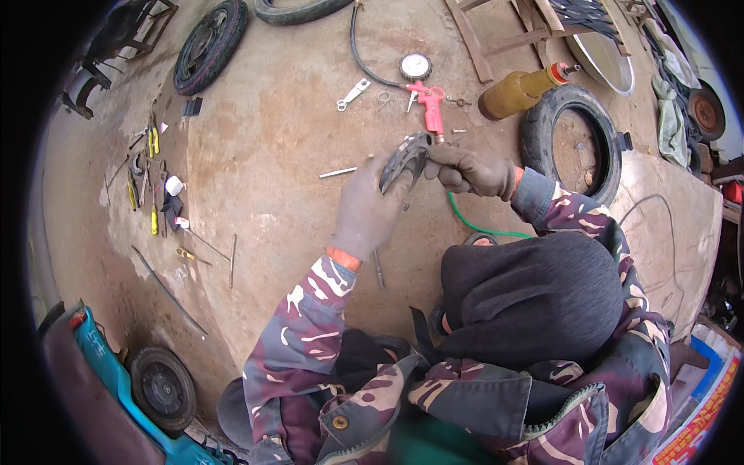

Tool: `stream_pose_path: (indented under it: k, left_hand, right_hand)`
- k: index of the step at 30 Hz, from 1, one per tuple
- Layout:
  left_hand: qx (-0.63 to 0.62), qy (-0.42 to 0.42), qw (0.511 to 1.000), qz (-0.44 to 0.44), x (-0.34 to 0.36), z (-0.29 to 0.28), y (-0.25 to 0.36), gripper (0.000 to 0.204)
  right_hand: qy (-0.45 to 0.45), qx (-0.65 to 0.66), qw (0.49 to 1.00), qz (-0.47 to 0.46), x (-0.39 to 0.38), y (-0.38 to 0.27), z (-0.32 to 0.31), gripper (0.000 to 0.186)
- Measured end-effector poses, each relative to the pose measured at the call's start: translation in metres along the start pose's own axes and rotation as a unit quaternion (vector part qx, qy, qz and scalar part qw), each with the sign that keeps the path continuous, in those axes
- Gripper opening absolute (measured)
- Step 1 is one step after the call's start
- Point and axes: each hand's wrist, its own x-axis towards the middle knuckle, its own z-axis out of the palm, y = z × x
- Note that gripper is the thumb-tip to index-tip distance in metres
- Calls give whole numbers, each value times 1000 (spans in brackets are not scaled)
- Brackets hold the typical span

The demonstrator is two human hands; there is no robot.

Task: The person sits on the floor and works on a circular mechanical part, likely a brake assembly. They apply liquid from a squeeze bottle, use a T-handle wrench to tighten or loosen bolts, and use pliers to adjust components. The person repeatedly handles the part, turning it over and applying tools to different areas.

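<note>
My left hand (367, 208), in a grey glove, grips a dark round metal part (404, 156) with a notched rim, held tilted above the floor. Gloved as well, my right hand (474, 170) has its fingers closed at the part's right edge; whether a small piece sits between them is hidden. Just beyond lies a pink tyre inflator gun (431, 108) with a round white dial gauge (415, 67). A silver flat tool (354, 94) and a thin wire ring (384, 97) rest left of it. Beside my left hand lies a metal rod (337, 172).
A tyre (535, 132) and an amber bottle (518, 93) stand right, near a metal basin (612, 66). Far left are a wheel (211, 46) and scattered hand tools (154, 221). A green hose (488, 230) runs by my knee; a teal motorbike (116, 380) stands lower left.
</note>
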Motion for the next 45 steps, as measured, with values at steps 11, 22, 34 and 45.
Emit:
stream_pose_path:
  k: [11, 22, 34, 45]
  left_hand:
    - [103, -64, 991, -59, 3, 3, -10, 40]
    - [59, -11, 998, 11, 7, -3, -5, 46]
    - [-16, 36, 999, 30, 1, 5, 1, 37]
    - [120, -27, 992, -36, 1, 11, -10, 36]
  right_hand:
    - [132, -724, 661, -146, 15, 14, 19, 41]
    - [109, -335, 934, -53, 7, -1, 6, 50]
    - [-2, -5, 1000, -17, 6, 3, -6, 50]
    - [137, -523, 834, -108, 9, 12, 12, 48]
